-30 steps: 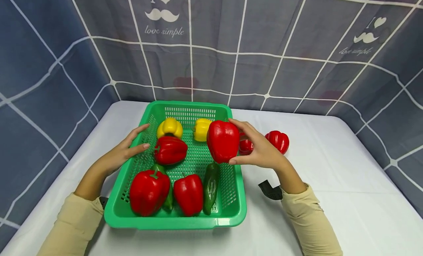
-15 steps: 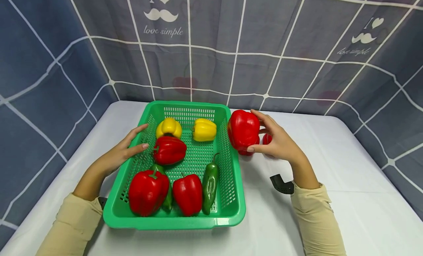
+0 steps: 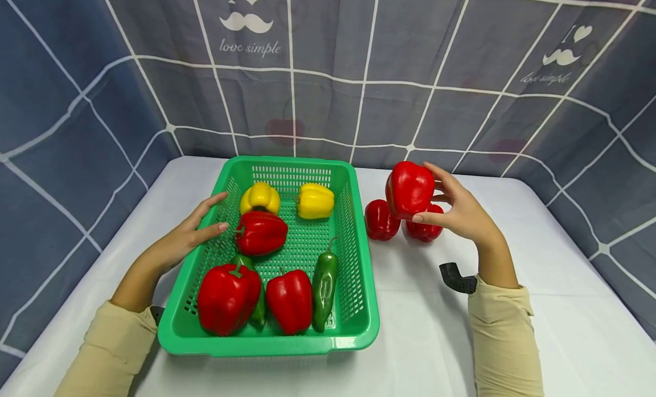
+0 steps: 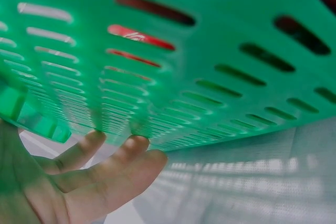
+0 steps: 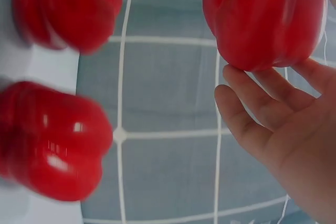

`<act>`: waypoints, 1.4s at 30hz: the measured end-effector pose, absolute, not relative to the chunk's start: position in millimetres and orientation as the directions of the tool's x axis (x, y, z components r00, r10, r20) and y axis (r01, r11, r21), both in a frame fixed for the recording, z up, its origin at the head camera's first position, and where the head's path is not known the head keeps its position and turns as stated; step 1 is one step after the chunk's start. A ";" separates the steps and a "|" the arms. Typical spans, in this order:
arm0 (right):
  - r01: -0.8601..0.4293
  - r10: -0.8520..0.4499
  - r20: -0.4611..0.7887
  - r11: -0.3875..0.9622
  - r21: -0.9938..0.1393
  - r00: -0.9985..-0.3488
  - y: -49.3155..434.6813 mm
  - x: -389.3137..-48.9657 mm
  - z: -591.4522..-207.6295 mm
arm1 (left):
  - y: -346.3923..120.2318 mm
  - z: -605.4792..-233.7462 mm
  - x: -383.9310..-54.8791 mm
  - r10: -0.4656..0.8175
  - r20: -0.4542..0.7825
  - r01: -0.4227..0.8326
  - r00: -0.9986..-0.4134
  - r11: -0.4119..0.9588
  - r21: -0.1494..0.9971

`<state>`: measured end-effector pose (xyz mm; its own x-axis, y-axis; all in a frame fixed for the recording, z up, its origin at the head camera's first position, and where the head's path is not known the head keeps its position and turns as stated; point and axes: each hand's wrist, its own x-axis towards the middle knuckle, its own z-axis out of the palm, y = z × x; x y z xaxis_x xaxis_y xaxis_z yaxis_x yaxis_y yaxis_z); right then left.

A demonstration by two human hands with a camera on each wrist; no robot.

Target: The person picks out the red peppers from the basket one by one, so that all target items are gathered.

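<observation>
In the head view my right hand (image 3: 463,212) pinches a large red bell pepper (image 3: 409,189) between thumb and fingertips. It is held up above the table, right of the green basket (image 3: 266,344). Two more red bell peppers, a left one (image 3: 380,223) and a right one (image 3: 426,229), lie below it on the cloth. My left hand (image 3: 179,243) rests at the basket's left rim, thumb and index finger stretched over it. The left wrist view shows the other fingers (image 4: 131,174) fairly straight against the slotted outer wall. The right wrist view shows fingertips under the held pepper (image 5: 268,19).
Inside the basket are two yellow bell peppers (image 3: 315,201), several red bell peppers (image 3: 289,301), a long green chili pepper (image 3: 325,289) and another green pepper partly hidden (image 3: 258,311). White cloth (image 3: 425,340) covers the table. A grey checked curtain (image 3: 328,112) stands close behind.
My right hand has carried the red bell pepper from over the basket out to the right, above the two on the table. The left hand has stayed at the rim.
</observation>
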<state>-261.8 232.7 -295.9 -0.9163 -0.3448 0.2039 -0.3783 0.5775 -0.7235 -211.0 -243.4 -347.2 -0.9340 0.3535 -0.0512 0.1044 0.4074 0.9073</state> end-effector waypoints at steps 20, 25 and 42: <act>-0.161 -0.185 0.054 0.635 -0.755 -0.981 295.2 -263.7 -299.6 | -243.6 -345.6 -208.9 0.357 -0.051 0.106 -0.933 0.406 0.908; -0.120 -0.152 0.030 0.632 -0.765 -0.988 309.5 -263.2 -306.1 | -243.4 -344.1 -208.7 0.360 -0.056 0.105 -0.931 0.412 0.905; -0.087 -0.151 -0.013 0.641 -0.762 -0.988 347.6 -261.5 -327.3 | -243.9 -346.1 -210.6 0.358 -0.056 0.101 -0.932 0.406 0.908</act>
<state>-261.5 347.6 -327.3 -0.9885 -0.1507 -0.0134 -0.0874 0.6411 -0.7625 -210.6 -243.9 -346.1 -0.9319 0.3583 -0.0561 0.1015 0.4062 0.9081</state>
